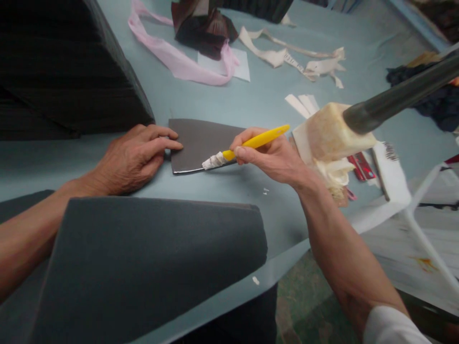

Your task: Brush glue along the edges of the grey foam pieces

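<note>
A dark grey fabric piece lies flat on the pale blue table. My left hand rests on its left edge, fingers flat and pressing it down. My right hand is closed round a yellow-handled brush whose white, glue-caked tip touches the lower right edge of the piece.
A stack of grey fabric sits near me, a tall dark stack at the far left. A cream glue pot stands to the right beside a dark pole. Pink ribbon, cream strips and dark cloth lie further back.
</note>
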